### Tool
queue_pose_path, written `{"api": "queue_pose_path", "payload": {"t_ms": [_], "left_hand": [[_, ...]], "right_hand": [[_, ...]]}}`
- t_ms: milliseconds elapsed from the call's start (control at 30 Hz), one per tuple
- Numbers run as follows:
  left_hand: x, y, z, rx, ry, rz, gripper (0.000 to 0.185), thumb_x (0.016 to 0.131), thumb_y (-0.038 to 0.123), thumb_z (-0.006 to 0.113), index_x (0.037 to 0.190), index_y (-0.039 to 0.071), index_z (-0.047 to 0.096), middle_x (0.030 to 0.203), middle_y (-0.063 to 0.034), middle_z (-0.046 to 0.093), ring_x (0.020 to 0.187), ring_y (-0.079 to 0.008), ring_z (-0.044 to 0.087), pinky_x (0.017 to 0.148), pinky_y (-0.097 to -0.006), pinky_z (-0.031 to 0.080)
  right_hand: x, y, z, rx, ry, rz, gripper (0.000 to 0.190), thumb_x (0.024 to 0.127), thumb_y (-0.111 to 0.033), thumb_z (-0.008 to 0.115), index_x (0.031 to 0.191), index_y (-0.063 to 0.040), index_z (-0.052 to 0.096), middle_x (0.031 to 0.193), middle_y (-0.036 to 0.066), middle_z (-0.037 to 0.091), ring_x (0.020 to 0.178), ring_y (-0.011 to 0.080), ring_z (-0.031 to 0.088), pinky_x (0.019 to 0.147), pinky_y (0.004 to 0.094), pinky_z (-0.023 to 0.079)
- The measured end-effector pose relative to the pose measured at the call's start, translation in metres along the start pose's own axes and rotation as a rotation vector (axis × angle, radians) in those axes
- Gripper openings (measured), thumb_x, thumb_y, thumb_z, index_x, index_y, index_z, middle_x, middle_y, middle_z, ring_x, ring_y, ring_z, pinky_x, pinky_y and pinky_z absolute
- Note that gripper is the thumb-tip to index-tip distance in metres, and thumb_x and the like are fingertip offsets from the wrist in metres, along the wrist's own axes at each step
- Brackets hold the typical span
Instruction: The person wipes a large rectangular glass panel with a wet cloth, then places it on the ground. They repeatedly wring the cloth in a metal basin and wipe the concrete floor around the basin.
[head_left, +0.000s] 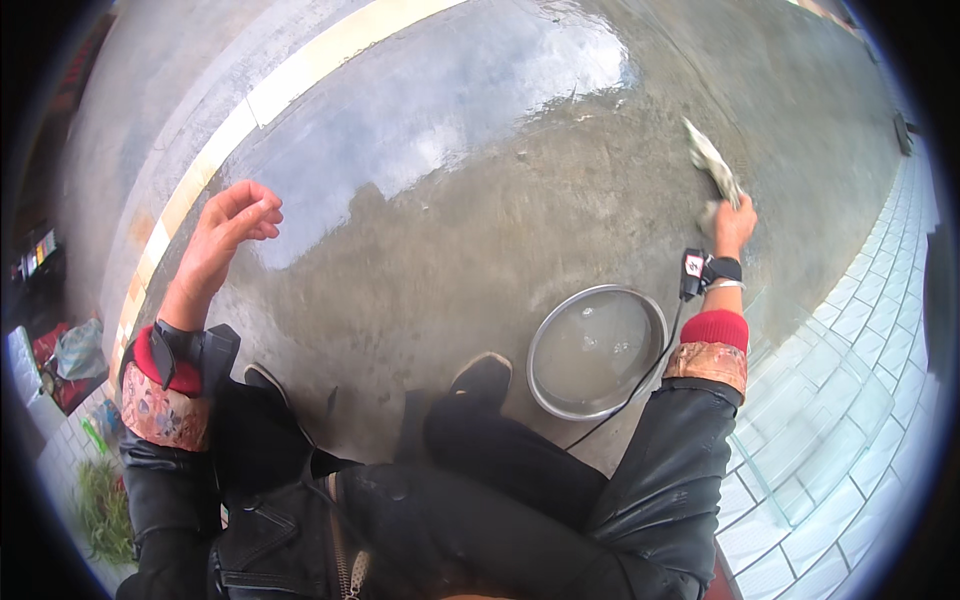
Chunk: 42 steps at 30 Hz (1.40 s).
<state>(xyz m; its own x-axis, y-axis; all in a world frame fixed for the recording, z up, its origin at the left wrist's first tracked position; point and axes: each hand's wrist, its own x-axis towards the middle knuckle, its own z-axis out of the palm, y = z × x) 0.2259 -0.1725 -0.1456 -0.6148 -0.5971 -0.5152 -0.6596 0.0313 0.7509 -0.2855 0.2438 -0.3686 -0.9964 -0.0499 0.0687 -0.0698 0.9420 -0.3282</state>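
My right hand (733, 225) grips a wet, whitish cloth (712, 161), which trails up and away from the fingers over the concrete floor. Beside that hand, on the near side, stands a round metal basin (533, 375) holding cloudy water with a few bubbles on top. My left hand (238, 214) is raised over the left side of the floor, its fingers loosely curled in against the thumb. Nothing shows in it. A black strap device is on each wrist, and a cable (637, 386) runs down from the right one past the basin.
The concrete floor (420, 277) is wet and shiny towards the upper left, bordered by a pale tile strip (292, 71). A clear glass-like sheet (817, 420) is in front of the white tiled wall (877, 292). Green plants (105, 510) and bags (79, 349) sit at lower left.
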Motion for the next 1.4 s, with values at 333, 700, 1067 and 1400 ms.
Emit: {"api": "queue_pose_path", "payload": {"t_ms": [333,700,1067,1400], "left_hand": [[-0.001,-0.008,-0.005,-0.062,-0.023,-0.119,0.025,0.088,0.029,0.058,0.093,0.005,0.058,0.086,-0.0057,0.061,0.077,-0.0115,0.058,0.075,-0.0251,0.046],[-0.007,-0.018,-0.02,-0.159,0.027,-0.168,0.02,0.089,0.022,0.058,0.092,0.003,0.059,0.089,-0.0043,0.059,0.083,-0.0126,0.057,0.075,-0.027,0.047],[-0.009,-0.015,-0.016,-0.165,0.008,-0.138,0.02,0.089,0.022,0.059,0.091,0.002,0.059,0.089,-0.0037,0.059,0.083,-0.0115,0.057,0.075,-0.0263,0.047],[-0.032,-0.038,-0.042,-0.145,0.134,-0.198,0.02,0.089,0.02,0.058,0.092,0.0,0.059,0.087,-0.0061,0.06,0.08,-0.0136,0.057,0.075,-0.0267,0.046]], "right_hand": [[0.051,-0.109,0.051,-0.067,-0.236,0.15,0.077,0.073,-0.064,0.057,0.136,-0.021,0.043,0.143,0.013,0.035,0.132,0.0384,0.029,0.103,0.0546,0.027],[-0.084,-0.399,0.138,0.031,-0.365,-0.822,0.033,0.076,-0.026,0.061,0.108,-0.02,0.063,0.117,0.007,0.056,0.116,0.0285,0.048,0.089,0.0497,0.039],[-0.15,-0.333,0.112,0.886,-0.619,-1.049,0.019,0.067,0.005,0.053,0.077,-0.008,0.062,0.088,0.005,0.062,0.089,0.0213,0.059,0.083,0.0314,0.047],[0.066,-0.26,0.169,-0.021,-0.174,-0.001,0.075,0.078,-0.06,0.053,0.139,-0.021,0.035,0.146,0.011,0.028,0.132,0.0368,0.029,0.102,0.056,0.025]]}}
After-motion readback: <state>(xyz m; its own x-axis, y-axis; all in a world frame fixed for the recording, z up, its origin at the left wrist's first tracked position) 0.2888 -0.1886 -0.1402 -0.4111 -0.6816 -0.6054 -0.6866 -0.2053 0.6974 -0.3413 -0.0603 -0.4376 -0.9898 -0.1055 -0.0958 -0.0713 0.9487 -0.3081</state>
